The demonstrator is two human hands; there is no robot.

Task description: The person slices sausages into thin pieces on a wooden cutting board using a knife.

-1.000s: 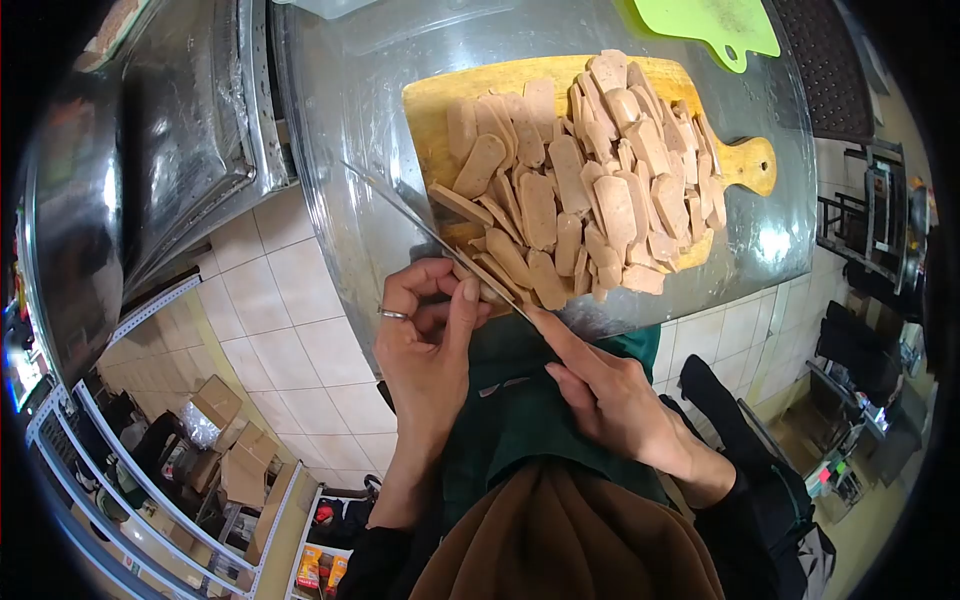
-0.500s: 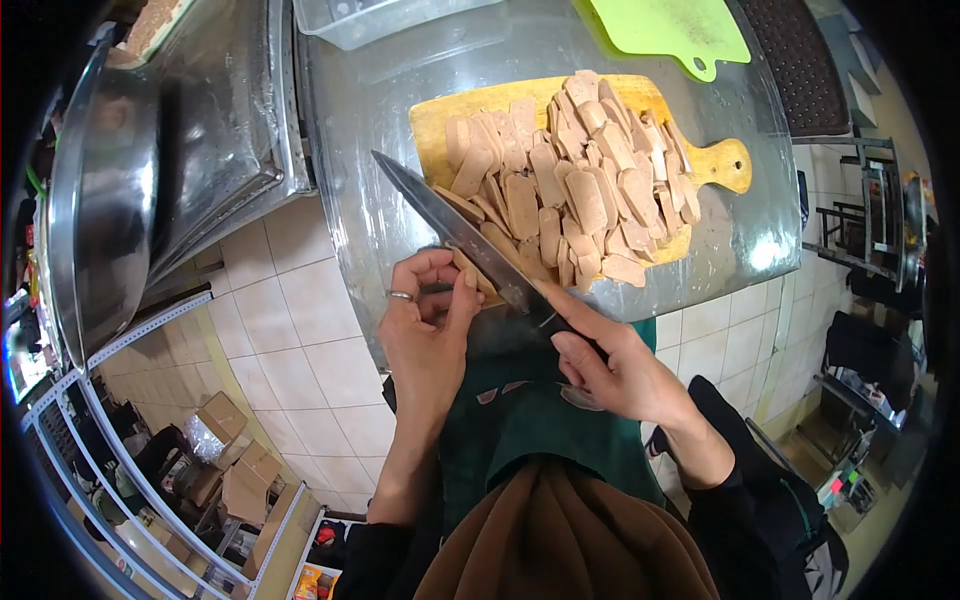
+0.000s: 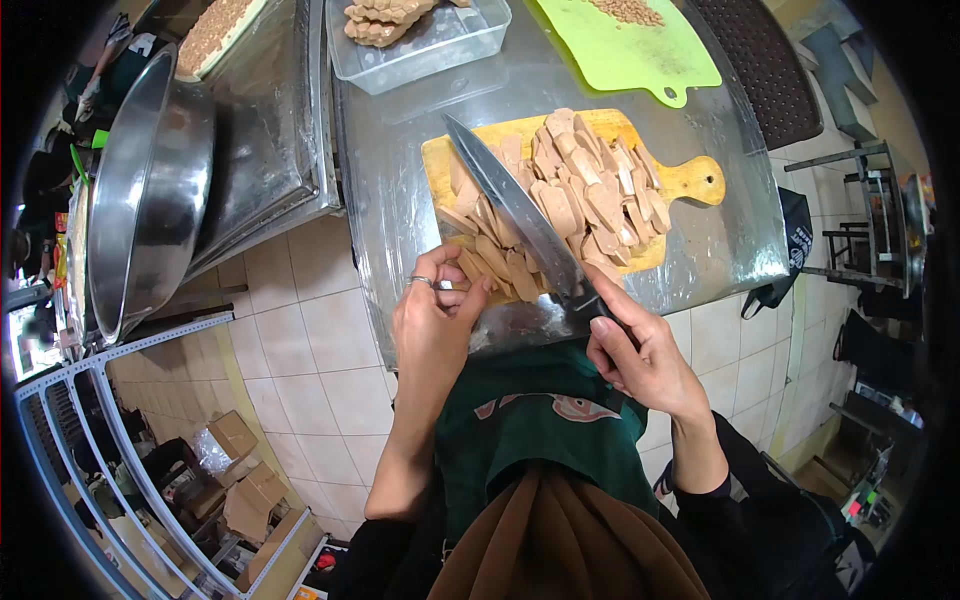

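Observation:
Sliced pinkish-brown pieces (image 3: 560, 205) lie heaped on a yellow wooden cutting board (image 3: 693, 181) with a round-ended handle. My right hand (image 3: 645, 350) is closed round the black handle of a large knife (image 3: 515, 210). The blade slants up and left over the left part of the heap. At the board's lower left corner is my left hand (image 3: 438, 305), a ring on one finger, its fingers curled beside the slices; whether it pinches a piece is hidden.
A clear plastic container (image 3: 425, 62) with brown pieces stands behind the board, beside a green sheet (image 3: 640, 50) with small bits on it. A large steel bowl (image 3: 155, 195) is at the left. The table's front edge lies near my body.
The view has shifted, showing more of the container and green sheet. The knife has moved right, over the slices. The piece seen earlier between my left fingers no longer shows clearly.

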